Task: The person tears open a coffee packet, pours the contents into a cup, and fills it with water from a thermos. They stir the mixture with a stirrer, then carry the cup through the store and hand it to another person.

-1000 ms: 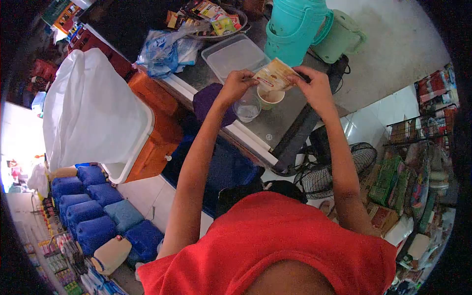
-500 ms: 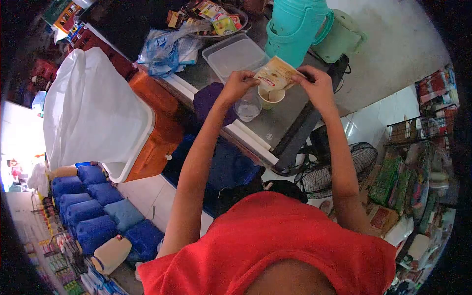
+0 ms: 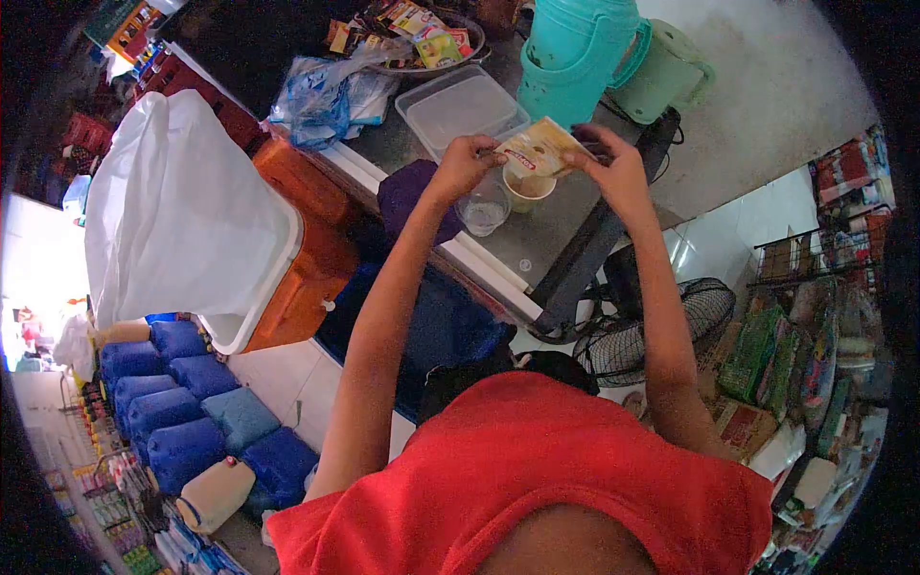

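A yellow-and-cream sachet (image 3: 542,146) with a red label is tilted over a paper cup (image 3: 529,195), its lower edge at the rim. My left hand (image 3: 467,169) pinches the sachet's left corner between thumb and fingers. On the other end, the thumb of my right hand (image 3: 615,172) presses against the sachet, while its upper fingers are smeared by motion. Light brown contents show inside the cup. Close by on its left stands a clear plastic cup (image 3: 484,213). The sachet's opening cannot be made out.
Behind the cups are a clear plastic container (image 3: 460,107), a turquoise jug (image 3: 580,67) and a bowl of sachets (image 3: 436,43). A blue plastic bag (image 3: 326,101) lies left. An orange cooler (image 3: 311,254) and a fan (image 3: 661,331) flank the table (image 3: 537,244).
The sachet has dipped slightly and tilted. Fingers of my right hand have shifted at its end. More light brown contents show in the paper cup.
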Demonstrator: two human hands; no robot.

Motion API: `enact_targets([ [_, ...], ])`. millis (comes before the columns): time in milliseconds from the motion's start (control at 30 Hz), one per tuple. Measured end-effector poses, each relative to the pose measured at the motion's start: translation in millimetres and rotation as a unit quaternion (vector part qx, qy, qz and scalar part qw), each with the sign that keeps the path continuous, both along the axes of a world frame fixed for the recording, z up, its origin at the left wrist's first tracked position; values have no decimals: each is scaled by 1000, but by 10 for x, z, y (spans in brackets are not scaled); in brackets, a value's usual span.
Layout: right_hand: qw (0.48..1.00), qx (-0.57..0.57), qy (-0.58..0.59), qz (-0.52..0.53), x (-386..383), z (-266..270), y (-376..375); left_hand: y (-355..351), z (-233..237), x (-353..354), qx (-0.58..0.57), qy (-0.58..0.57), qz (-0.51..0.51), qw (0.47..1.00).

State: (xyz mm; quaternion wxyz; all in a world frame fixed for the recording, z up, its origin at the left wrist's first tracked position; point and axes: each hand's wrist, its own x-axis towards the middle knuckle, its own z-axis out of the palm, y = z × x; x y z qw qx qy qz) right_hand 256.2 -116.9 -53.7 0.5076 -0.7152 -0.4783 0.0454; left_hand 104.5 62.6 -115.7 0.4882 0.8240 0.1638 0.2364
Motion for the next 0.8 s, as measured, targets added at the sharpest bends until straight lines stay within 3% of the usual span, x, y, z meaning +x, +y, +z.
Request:
enact_targets([
  [33,1000,0,0,0,3,5,-17,-6,31,-7,0,0,0,1000],
  [100,994,-112,9,-6,-3,55,-53,4,91,-8,28,52,-3,998],
  [233,996,-70,54,-8,-29,35,-36,24,7,18,22,36,1,999],
  [300,986,-168,-7,-9,20,3,-33,16,-2,16,0,27,-4,1000],
  [533,996,-87,-11,5,-51,-23,-15,-28,76,-8,0,18,-3,1000],
  [600,979,-195,44,22,-63,20,-19,-22,89,-6,24,6,-16,1000],
  [733,984,-171,55,1,-85,-59,8,-23,54,-8,24,4,-10,1000],
  [800,994,-50,91,25,-78,-183,44,-8,47,7,72,-10,-13,997],
])
